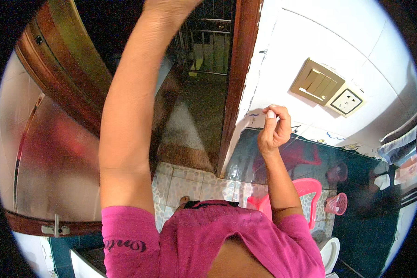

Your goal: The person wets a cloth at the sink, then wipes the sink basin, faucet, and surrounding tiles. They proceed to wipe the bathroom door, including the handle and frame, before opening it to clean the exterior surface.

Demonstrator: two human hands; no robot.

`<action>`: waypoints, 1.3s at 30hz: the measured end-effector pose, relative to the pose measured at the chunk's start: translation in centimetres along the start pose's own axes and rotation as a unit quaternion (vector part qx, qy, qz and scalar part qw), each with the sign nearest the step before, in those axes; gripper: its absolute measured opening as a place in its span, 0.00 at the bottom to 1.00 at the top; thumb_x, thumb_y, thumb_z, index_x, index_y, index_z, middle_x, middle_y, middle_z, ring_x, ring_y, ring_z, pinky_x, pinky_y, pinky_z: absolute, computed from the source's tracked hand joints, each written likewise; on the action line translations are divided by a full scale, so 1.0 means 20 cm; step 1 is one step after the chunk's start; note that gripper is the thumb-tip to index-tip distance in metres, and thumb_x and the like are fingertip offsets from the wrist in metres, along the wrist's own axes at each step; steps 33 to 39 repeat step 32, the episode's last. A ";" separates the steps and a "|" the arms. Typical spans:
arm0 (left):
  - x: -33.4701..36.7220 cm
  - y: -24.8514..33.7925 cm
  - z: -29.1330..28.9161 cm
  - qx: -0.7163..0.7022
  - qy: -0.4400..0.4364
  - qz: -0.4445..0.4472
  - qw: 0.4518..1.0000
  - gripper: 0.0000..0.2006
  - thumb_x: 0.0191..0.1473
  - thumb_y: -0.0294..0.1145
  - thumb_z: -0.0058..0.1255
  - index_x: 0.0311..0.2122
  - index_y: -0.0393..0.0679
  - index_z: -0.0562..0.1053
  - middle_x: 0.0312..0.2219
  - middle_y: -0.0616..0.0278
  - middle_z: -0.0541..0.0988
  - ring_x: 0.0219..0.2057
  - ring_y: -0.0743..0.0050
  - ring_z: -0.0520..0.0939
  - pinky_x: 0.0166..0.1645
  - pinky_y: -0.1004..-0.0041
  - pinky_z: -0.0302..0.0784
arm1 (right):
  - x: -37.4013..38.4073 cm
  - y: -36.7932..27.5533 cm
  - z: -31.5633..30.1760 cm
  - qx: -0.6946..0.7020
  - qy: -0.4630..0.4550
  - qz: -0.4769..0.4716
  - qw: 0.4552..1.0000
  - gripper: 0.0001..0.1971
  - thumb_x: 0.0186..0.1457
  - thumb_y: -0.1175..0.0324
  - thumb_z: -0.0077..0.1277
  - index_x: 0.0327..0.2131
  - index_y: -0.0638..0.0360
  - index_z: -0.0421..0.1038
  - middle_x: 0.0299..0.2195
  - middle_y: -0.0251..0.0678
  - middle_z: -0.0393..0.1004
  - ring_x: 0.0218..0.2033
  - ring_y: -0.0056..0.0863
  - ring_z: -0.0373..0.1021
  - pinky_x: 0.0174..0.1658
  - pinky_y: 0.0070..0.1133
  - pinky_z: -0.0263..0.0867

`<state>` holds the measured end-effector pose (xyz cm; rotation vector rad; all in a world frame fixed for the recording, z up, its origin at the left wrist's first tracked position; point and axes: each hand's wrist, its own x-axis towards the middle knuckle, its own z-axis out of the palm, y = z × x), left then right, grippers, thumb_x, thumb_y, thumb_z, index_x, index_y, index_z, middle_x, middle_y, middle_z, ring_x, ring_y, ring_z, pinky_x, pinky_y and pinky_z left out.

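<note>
My left arm reaches forward and up across the left half of the view. Only the wrist and the start of my left hand (pixel 171 5) show at the top edge, next to the dark doorway. Its fingers are cut off by the frame. My right hand (pixel 275 129) is raised in front of the tiled wall, just right of the wooden door frame (pixel 242 60). The fingers curl in with the thumb against them, and nothing shows between them. Above and right of this hand are a gold-brown switch panel (pixel 316 83) and a white wall socket (pixel 347 102).
A brown wooden door (pixel 74 51) stands at the left, beside a frosted panel (pixel 60 157). Pebble-patterned tiles (pixel 185 187) cover the floor. Lower right are a pink plastic chair (pixel 316 197), a pink basket (pixel 337 204) and a white toilet seat (pixel 330 254). Cloths (pixel 398 146) hang far right.
</note>
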<state>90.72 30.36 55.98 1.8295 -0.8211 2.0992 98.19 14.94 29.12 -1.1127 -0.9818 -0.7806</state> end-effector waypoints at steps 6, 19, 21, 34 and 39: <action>-0.35 0.09 0.07 0.111 -0.210 -0.085 0.968 0.18 0.41 0.29 0.55 0.42 0.46 0.72 0.42 0.53 0.69 0.43 0.53 0.70 0.46 0.65 0.68 | -0.03 0.02 -0.05 -0.058 0.025 0.022 0.998 0.07 0.50 0.83 0.38 0.32 0.68 0.66 0.26 0.38 0.67 0.26 0.21 0.64 0.30 0.15 0.59; -1.39 0.26 -0.34 -0.153 -0.335 -0.393 0.843 0.12 0.36 0.20 0.49 0.29 0.45 0.77 0.28 0.64 0.73 0.31 0.67 0.74 0.34 0.73 0.70 | 0.10 -0.02 0.16 -0.178 0.044 -0.082 0.980 0.09 0.47 0.76 0.37 0.34 0.64 0.64 0.27 0.41 0.68 0.30 0.33 0.62 0.38 0.27 0.58; -1.42 0.18 -0.40 -0.268 -0.255 -0.518 0.771 0.14 0.36 0.17 0.46 0.30 0.44 0.77 0.27 0.63 0.73 0.30 0.70 0.74 0.34 0.76 0.68 | 0.09 0.05 0.18 -0.195 0.055 -0.073 0.977 0.09 0.48 0.73 0.38 0.34 0.63 0.63 0.29 0.41 0.66 0.32 0.33 0.60 0.40 0.27 0.54; -0.35 -0.36 -0.25 -0.366 0.143 -0.340 0.854 0.12 0.52 0.27 0.39 0.43 0.37 0.68 0.40 0.56 0.73 0.39 0.68 0.74 0.45 0.68 0.70 | 0.06 0.17 0.24 -0.366 0.068 -0.146 0.917 0.12 0.50 0.65 0.41 0.37 0.61 0.60 0.32 0.41 0.60 0.34 0.30 0.54 0.40 0.26 0.52; -0.35 -0.36 -0.25 -0.366 0.143 -0.340 0.854 0.12 0.52 0.27 0.39 0.43 0.37 0.68 0.40 0.56 0.73 0.39 0.68 0.74 0.45 0.68 0.70 | 0.06 0.17 0.24 -0.366 0.068 -0.146 0.917 0.12 0.50 0.65 0.41 0.37 0.61 0.60 0.32 0.41 0.60 0.34 0.30 0.54 0.40 0.26 0.52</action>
